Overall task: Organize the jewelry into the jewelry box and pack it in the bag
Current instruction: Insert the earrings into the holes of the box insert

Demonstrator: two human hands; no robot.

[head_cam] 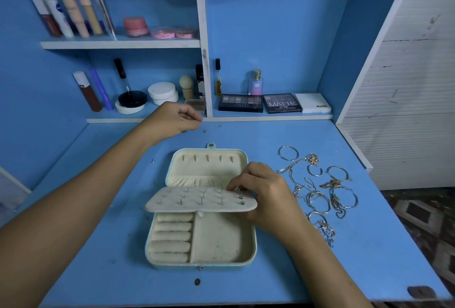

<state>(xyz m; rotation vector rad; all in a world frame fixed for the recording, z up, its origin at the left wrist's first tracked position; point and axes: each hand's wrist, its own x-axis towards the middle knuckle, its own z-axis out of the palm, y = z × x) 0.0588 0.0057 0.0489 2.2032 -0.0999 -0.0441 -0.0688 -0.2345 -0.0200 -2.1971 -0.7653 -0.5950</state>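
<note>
You're mid earring step, by the look of it: studs going onto the earring flap (200,198) of the jewelry box (200,238).

Nearest you, below your right hand (264,190), the box's bottom tray is bare: ring rolls (172,236) left of the hand, open compartment (219,236) right under it. Nothing stowed there yet.

Right hand: fingers curled, tips pinching at the flap's far right edge, on or just beside a stud (240,197). Whether you're holding a stud post or just the flap edge, I cannot tell; too small. A couple of studs sit just under your fingertips, more posts across the flap to the left.

To do it well:
- Steady the flap before pushing; it's tilted and floppy.
- Push the post straight through, not at an angle.
- Fit a back if there is one, or it'll likely drop out when the box goes in the bag.

Right of that hand, on the counter (369,246): bangles and chains (317,192) in a loose pile, close beside your wrist. Chains look overlapped, so lift one at a time to avoid snags.

Beyond the hand: lid pocket and hooks (208,164).

Left hand (176,119), far side past the box: loosely curled, thumb meeting fingertips. Maybe pinching something small; cannot confirm. A tiny loose piece (204,131) lies on the counter just right of it, likely the next pickup.

No bag in view.
</note>
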